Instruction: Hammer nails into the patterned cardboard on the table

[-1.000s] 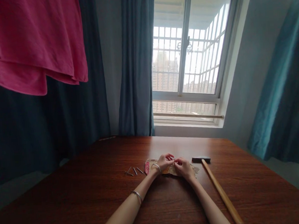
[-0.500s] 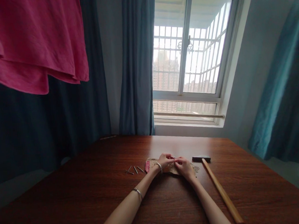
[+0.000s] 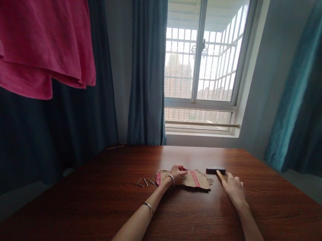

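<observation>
A piece of tan cardboard [image 3: 194, 182] with pink bands and rows of dark dots lies on the brown table. My left hand [image 3: 178, 173] rests over its middle, thumb and fingers pinched at a small shiny piece that looks like a nail, mostly covered by the fingertips. To the right, my right hand [image 3: 234, 188] is closed around the wooden handle of a hammer [image 3: 215, 170]. The dark hammer head lies at the far end, and my hand and forearm hide the lower handle. Several loose nails [image 3: 145, 182] lie left of the cardboard.
The wooden table [image 3: 120, 174] reaches back towards a barred window [image 3: 193, 75]. Blue curtains [image 3: 147, 70] hang on both sides. A pink cloth [image 3: 41, 44] hangs at the upper left. Ridged strips [image 3: 211, 181] show at the cardboard's right edge.
My right hand has left the cardboard and moved right onto the hammer handle, uncovering the cardboard's right part. My left hand has stayed in place, still pinched.
</observation>
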Tool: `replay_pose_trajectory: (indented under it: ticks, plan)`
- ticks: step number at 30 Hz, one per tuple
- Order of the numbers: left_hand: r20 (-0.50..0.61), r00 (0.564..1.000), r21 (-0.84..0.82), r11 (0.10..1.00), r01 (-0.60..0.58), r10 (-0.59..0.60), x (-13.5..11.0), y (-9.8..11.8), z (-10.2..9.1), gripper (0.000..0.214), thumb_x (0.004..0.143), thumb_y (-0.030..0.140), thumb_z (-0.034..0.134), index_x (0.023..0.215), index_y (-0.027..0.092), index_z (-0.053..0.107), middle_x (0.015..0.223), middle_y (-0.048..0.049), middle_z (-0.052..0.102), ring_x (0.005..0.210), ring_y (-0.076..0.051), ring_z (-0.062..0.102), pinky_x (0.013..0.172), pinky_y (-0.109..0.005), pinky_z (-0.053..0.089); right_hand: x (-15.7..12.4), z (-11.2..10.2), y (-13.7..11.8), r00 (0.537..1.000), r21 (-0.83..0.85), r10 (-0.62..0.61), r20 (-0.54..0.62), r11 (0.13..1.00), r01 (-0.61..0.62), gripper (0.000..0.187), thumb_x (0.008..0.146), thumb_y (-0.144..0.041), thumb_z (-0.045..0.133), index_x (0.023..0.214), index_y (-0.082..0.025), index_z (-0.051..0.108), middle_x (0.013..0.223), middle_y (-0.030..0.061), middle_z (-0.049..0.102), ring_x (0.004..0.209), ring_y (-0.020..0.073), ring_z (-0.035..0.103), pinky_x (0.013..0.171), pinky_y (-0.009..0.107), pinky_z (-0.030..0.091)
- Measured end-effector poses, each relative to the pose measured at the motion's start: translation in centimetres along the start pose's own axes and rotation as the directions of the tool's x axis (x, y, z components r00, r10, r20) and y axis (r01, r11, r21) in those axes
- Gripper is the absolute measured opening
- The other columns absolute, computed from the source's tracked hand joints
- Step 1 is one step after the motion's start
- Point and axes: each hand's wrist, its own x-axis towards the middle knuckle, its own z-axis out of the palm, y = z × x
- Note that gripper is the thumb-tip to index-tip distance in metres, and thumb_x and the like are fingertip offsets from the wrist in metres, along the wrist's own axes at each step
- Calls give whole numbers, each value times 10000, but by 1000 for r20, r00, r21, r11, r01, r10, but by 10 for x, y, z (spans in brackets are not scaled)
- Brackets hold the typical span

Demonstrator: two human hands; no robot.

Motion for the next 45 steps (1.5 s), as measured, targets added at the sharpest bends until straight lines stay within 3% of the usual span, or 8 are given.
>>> replay_pose_trajectory:
  ticks: [12, 18, 20, 23, 26, 29, 38, 45]
  plan:
    - [1, 1000, 65, 998, 20, -20, 0, -3, 2, 296, 628, 314, 595, 785, 85, 698, 704, -59, 670, 642, -148, 564, 564, -219, 399, -34, 2, 7, 976, -86, -45, 212, 994, 65, 339, 856, -288, 283, 961, -133, 565, 945, 195, 608, 876, 302, 605, 697, 367, 433]
    - [2, 1000, 31, 1000, 6, -6, 0, -4, 2, 295, 627, 305, 593, 791, 81, 694, 719, -63, 675, 648, -147, 570, 566, -217, 407, -33, -1, 0, 975, 188, -163, 151, 973, 133, 283, 834, -283, 357, 962, -172, 584, 916, 135, 647, 893, 246, 595, 714, 291, 412]
    - [5, 1000, 28, 1000, 1, -1, 0, -4, 2, 292, 628, 300, 592, 792, 81, 692, 728, -63, 677, 654, -147, 572, 570, -215, 407, -36, -4, -9, 972, 391, -214, 96, 906, 161, 290, 817, -329, 392, 967, -179, 590, 894, 120, 650, 859, 228, 597, 671, 261, 414]
    - [7, 1000, 45, 999, 19, -19, 0, -4, 2, 293, 631, 305, 589, 793, 83, 691, 737, -60, 678, 670, -151, 576, 583, -216, 411, -43, -8, -30, 966, 726, -248, 76, 678, 117, 373, 773, -441, 451, 994, -170, 579, 815, 87, 636, 658, 181, 588, 504, 237, 403]
    - [3, 1000, 73, 997, 25, -26, -1, -2, 1, 291, 640, 312, 584, 794, 87, 689, 733, -57, 677, 679, -155, 580, 590, -215, 413, -53, -8, -48, 938, 920, -254, 236, 370, -131, 458, 716, -532, 513, 1002, -178, 556, 693, 8, 563, 388, 76, 429, 321, 194, 277]
    - [5, 1000, 94, 996, 10, -11, -3, 1, 0, 280, 652, 312, 577, 799, 101, 689, 745, -47, 678, 691, -156, 582, 590, -210, 407, -61, -8, -56, 873, 922, -301, 384, 185, -342, 482, 657, -507, 615, 1002, -179, 545, 669, -22, 526, 340, 26, 349, 288, 154, 216]
    - [2, 998, 162, 985, 56, -57, -2, 2, 1, 272, 654, 311, 574, 815, 125, 692, 755, -32, 681, 704, -157, 589, 585, -207, 398, -70, -23, -47, 826, 892, -379, 416, -7, -452, 557, 646, -377, 689, 1131, -174, 507, 734, 5, 573, 363, 14, 350, 278, 139, 229]
    - [7, 1000, 116, 993, 27, -28, -3, 3, 1, 277, 646, 312, 583, 797, 104, 686, 742, -43, 677, 692, -150, 586, 596, -207, 409, -78, -30, -59, 811, 883, -391, 436, 12, -469, 661, 618, -351, 722, 1203, -167, 476, 667, -17, 555, 359, 17, 341, 276, 139, 224]
